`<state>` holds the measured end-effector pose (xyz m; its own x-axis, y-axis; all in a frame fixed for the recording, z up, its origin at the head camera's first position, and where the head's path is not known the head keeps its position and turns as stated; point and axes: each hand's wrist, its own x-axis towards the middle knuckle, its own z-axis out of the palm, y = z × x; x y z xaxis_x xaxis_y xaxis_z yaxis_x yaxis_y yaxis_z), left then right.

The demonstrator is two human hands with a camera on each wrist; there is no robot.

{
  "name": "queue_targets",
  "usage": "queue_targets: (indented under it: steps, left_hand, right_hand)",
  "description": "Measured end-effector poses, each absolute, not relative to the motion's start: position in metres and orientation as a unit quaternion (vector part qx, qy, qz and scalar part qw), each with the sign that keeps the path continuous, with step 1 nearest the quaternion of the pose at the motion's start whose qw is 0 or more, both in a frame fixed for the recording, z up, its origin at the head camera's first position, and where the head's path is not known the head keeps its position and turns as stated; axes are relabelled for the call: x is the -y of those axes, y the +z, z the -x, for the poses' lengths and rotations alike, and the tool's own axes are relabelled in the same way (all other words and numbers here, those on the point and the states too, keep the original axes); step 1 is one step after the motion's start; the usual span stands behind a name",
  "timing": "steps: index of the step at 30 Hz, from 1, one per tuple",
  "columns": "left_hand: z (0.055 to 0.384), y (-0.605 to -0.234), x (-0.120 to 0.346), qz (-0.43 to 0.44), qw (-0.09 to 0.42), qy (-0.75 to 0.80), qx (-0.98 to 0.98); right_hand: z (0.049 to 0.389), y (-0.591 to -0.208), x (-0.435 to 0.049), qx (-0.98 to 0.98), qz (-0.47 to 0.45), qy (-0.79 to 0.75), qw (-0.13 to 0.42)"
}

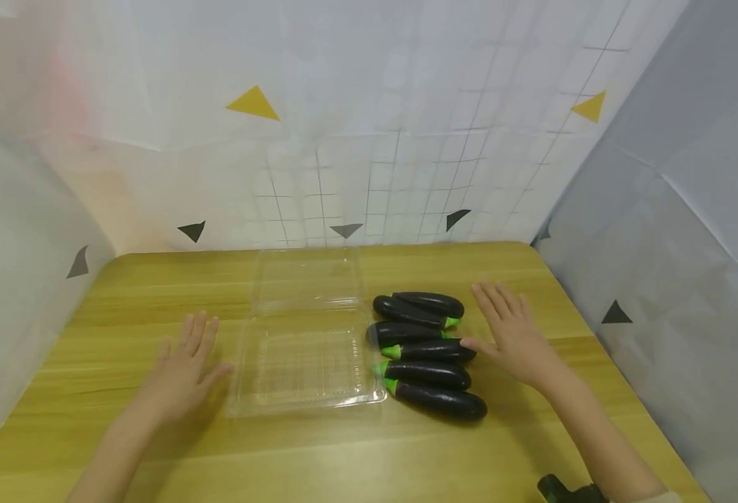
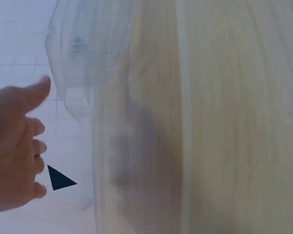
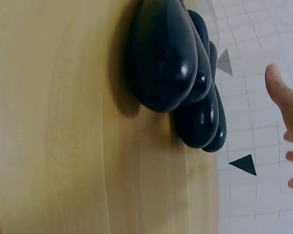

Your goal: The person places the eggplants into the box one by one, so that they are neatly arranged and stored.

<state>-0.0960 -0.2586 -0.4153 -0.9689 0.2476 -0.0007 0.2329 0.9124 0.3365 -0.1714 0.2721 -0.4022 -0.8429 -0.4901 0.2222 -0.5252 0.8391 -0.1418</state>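
Note:
Several dark purple eggplants (image 1: 440,400) with green stem ends lie in a loose column on the table, most of them side by side. Left of them is a clear plastic clamshell container (image 1: 312,349), its lid (image 1: 308,276) folded back toward the wall. My left hand (image 1: 183,370) hovers left of the container, fingers extended and holding nothing. To the right of the eggplants is my right hand (image 1: 513,342), fingers spread. Its thumb appears close to one eggplant in the head view, but the right wrist view shows that hand (image 3: 290,126) apart from the eggplants (image 3: 163,53).
The wood-grain table (image 1: 318,461) meets a white sheeted wall (image 1: 343,175) at the back and grey-white sheets at both sides. At the lower right edge, a dark object (image 1: 570,492) is partly cut off beside the right forearm.

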Motion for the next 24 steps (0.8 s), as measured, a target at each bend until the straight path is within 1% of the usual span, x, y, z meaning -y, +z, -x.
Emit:
queue_targets:
  steps: [8,11,17,24]
  left_hand:
    - [0.088,-0.413,0.244,-0.161,0.033,0.205,-0.965]
    - [0.085,-0.416,0.240,-0.170,0.041,0.214,-0.961]
    - [0.082,-0.417,0.236,-0.176,0.040,0.228,-0.957]
    - [0.082,-0.421,0.234,-0.182,0.045,0.223,-0.957]
  right_hand:
    - [0.164,-0.398,-0.260,0.921,-0.342,0.102,0.157]
    - [0.160,-0.395,-0.256,0.915,-0.355,0.104,0.162]
    - [0.156,-0.391,-0.254,0.913,-0.356,0.116,0.160]
    - [0.152,-0.392,-0.253,0.903,-0.362,0.116,0.202]
